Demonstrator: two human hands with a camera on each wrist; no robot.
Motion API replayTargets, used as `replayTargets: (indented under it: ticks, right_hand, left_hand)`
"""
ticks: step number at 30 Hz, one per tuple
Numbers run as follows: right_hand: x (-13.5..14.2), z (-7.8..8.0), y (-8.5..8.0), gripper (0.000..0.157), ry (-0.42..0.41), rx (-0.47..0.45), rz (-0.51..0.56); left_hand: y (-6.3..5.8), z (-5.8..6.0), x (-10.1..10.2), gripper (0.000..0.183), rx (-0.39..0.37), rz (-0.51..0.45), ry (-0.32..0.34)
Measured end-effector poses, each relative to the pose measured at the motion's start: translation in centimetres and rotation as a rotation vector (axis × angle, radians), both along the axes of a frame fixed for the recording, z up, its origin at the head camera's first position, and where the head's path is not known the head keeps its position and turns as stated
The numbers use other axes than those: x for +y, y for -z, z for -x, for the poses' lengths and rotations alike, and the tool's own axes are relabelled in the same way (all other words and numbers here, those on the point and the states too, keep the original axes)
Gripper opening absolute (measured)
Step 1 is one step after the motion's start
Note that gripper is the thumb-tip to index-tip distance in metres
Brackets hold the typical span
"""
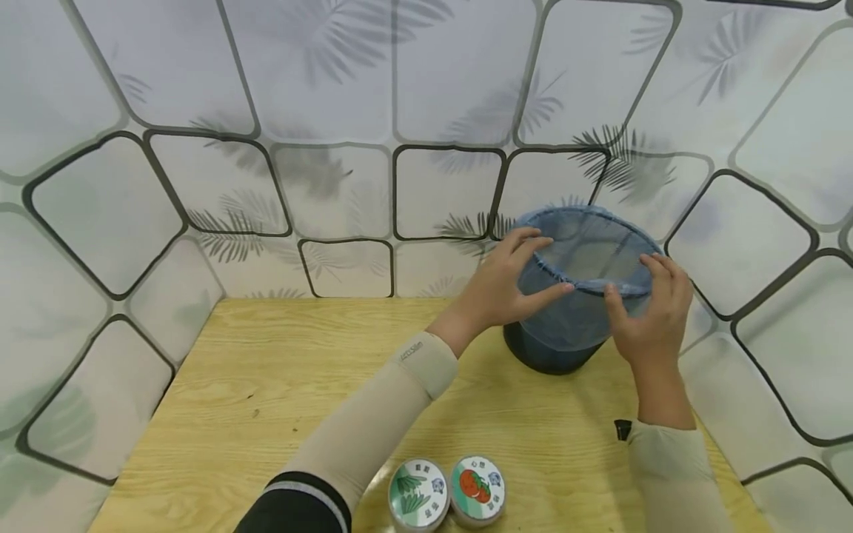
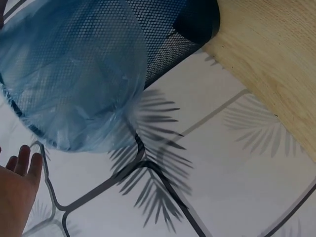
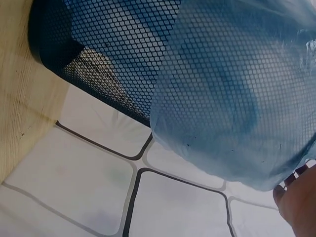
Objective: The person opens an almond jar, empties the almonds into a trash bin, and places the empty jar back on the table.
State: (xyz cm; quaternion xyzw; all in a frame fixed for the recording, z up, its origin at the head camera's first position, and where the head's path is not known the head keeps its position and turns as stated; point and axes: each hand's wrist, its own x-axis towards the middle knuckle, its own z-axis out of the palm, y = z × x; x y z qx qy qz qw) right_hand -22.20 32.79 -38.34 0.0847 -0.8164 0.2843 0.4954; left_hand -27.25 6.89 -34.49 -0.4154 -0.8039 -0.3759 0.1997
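Note:
A dark mesh wastebasket (image 1: 546, 359) stands upright at the table's back right. A thin blue plastic bag (image 1: 566, 322) lines it, and its edge is folded outward over the rim, hanging down the outside. My left hand (image 1: 503, 281) is at the rim's left side, thumb and fingers spread; in the left wrist view its fingers stand apart from the bag (image 2: 74, 89). My right hand (image 1: 653, 318) is at the right side, thumb near the front rim; in the right wrist view its fingertips are at the bag's (image 3: 212, 113) edge. The bin's mesh (image 3: 118, 34) shows below the fold.
Two round containers with printed tops sit at the table's front edge, one with green vegetables (image 1: 418, 494), one with red tomatoes (image 1: 477, 490). Patterned cloth walls (image 1: 346, 192) rise behind and beside the wooden table (image 1: 280, 370), close to the wastebasket.

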Motion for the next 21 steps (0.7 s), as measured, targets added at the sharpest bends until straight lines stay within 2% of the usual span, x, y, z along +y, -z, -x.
replayTargets:
  ticks: [4,7,9,11,13,17,19,21]
  right_hand:
    - [0.8,0.6,-0.2,0.074,0.017,0.003,0.001]
    - [1.3,1.1,-0.6,0.079,0.001,-0.002,-0.007]
    - [1.8,1.4,-1.2,0.082,-0.012,-0.041,-0.012]
    - [2.5,1.6,-1.8,0.083,-0.017,-0.132,-0.016]
    - [3.3,1.6,-2.5,0.084,-0.014,-0.266,-0.026]
    - [4.5,1.7,-3.0,0.09,-0.007,-0.522,-0.114]
    - [4.6,1.8,-2.8,0.094,-0.007,-0.581,-0.168]
    - [4.5,2.0,-2.6,0.096,-0.003,-0.603,-0.208]
  left_hand:
    - [-0.2,0.4,0.9,0.078,-0.006,0.038,0.012]
    - [-0.5,0.9,1.7,0.081,0.002,0.089,-0.005]
    - [-0.8,1.3,2.2,0.083,0.01,0.129,-0.025]
    - [-1.0,1.9,2.7,0.085,0.019,0.168,-0.042]
    - [-1.0,2.5,3.2,0.088,0.019,0.208,-0.054]
    - [-0.6,3.5,3.8,0.094,0.028,0.267,-0.07]
    - [-0.3,3.8,4.0,0.097,0.051,0.304,-0.093]
    - [-0.1,4.2,4.0,0.098,0.081,0.347,-0.115]
